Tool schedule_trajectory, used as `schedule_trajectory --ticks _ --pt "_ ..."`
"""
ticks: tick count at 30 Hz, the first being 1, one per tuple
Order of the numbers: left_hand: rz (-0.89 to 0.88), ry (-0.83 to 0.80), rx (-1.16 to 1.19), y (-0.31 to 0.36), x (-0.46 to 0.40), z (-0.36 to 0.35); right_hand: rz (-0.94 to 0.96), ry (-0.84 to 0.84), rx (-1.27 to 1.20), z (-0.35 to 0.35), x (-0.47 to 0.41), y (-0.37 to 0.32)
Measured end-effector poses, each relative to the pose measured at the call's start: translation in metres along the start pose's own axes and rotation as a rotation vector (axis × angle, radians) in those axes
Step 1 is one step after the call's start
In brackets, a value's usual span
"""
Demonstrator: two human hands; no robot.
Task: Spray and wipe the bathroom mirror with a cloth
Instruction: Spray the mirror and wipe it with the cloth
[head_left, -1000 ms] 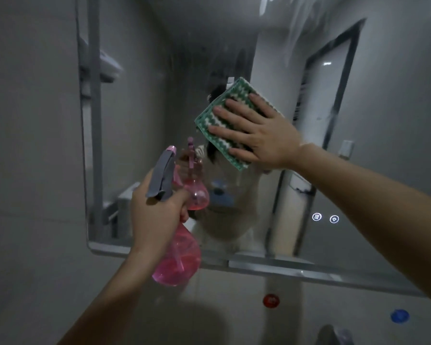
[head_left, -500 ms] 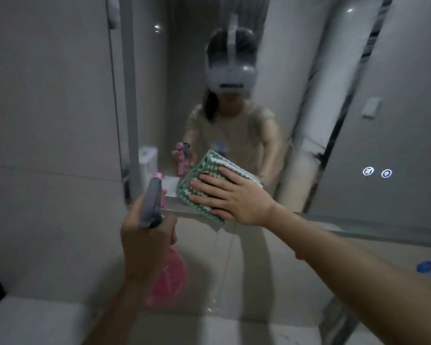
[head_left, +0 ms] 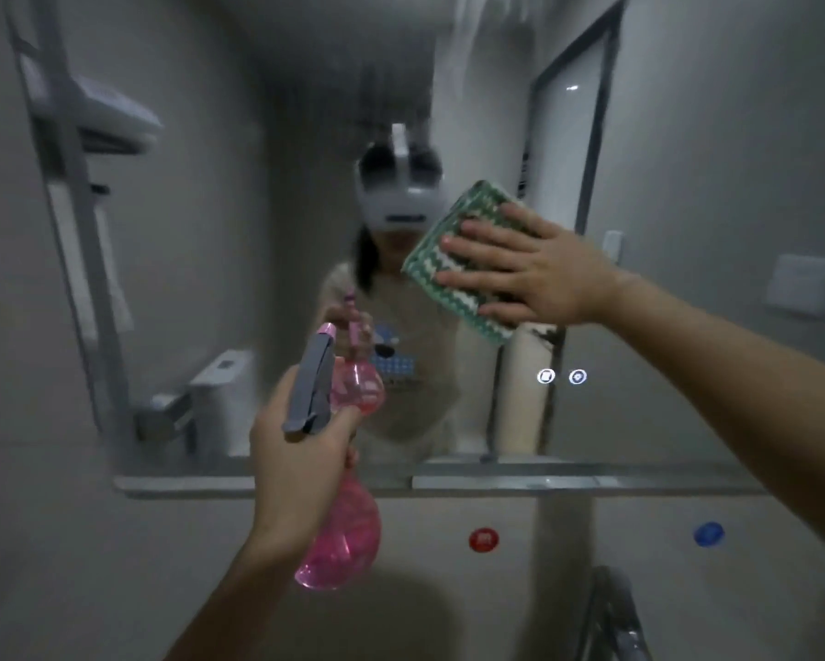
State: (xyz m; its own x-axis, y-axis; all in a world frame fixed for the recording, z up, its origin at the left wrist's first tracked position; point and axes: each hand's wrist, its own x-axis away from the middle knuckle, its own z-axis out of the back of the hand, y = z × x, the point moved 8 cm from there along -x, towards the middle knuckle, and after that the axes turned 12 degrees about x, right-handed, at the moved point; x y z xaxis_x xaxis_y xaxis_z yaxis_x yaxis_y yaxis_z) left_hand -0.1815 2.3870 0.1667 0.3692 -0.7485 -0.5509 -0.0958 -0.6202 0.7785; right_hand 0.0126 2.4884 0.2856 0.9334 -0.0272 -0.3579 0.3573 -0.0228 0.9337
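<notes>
While half a second ago it pressed low, the right hand [head_left: 539, 274] with flat fingers presses the cloth [head_left: 453, 260] higher on the mirror [head_left: 687, 231]; the left hand [head_left: 300, 465] grips the upright bottle [head_left: 341, 531], nozzle toward the glass.

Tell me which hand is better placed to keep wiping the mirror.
The right hand: its straight fingers already press the green cloth flat on the mirror. The left hand grips the pink spray bottle.

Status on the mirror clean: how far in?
Done: hard to say; blur hides any spray on the glass. In hand: right hand presses the cloth flat on the mirror, right of centre; left hand grips the spray bottle, nozzle toward the glass. Left: streaks along the top edge suggest that area needs wiping.
</notes>
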Motion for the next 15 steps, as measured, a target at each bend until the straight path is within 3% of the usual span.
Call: schedule_trajectory --ticks 4,10,15 --pt "-0.003 -0.031 0.029 -0.001 0.004 -0.032 -0.138 -0.045 0.096 0.000 0.039 0.054" --pt "0.081 -0.058 -0.004 -0.023 0.021 -0.038 -0.387 -0.076 0.069 0.000 0.040 0.022" --pt "0.124 -0.024 0.043 -0.036 0.032 -0.010 -0.246 -0.079 -0.030 0.003 0.026 -0.064"
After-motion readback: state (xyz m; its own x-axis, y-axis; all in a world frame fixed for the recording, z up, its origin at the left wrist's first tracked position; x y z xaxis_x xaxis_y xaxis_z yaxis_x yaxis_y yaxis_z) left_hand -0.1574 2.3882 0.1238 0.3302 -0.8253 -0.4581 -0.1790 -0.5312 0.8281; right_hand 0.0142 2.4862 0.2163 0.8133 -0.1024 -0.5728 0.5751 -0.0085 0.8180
